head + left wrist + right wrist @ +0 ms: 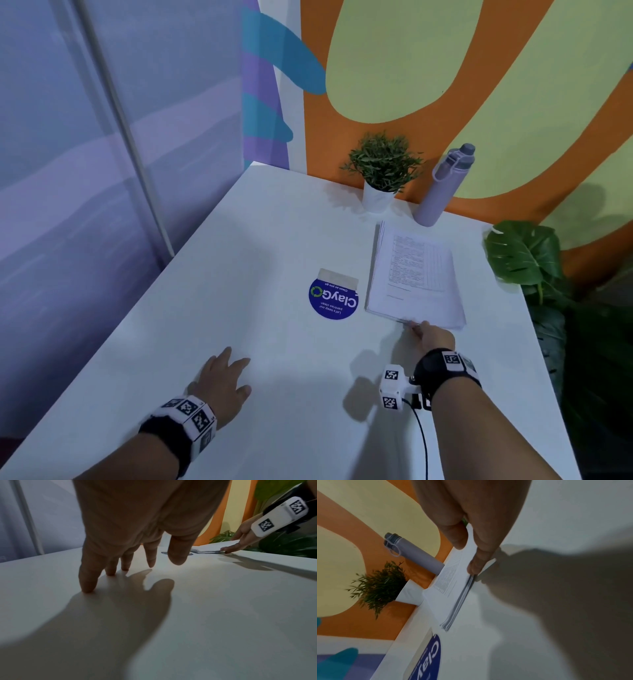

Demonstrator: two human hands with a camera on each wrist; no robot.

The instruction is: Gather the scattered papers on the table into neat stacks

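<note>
White table [274, 222]: left hand [224, 383] spread, fingertips down; right hand [433, 337] relaxed, touching paper stack [414, 274] edge.

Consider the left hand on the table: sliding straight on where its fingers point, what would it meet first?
Probably the round blue sticker, flat on the table, so no real obstacle to the left hand. Beyond it perhaps the far corner of the paper stack; depth is unclear.

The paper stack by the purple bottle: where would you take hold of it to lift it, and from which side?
Probably grip the near short edge of the paper stack, coming from the person's side: thumb on top, fingers slid under. It lies flat, the bottle and plant pot crowd its far end, and the right hand touches that near edge.
</note>
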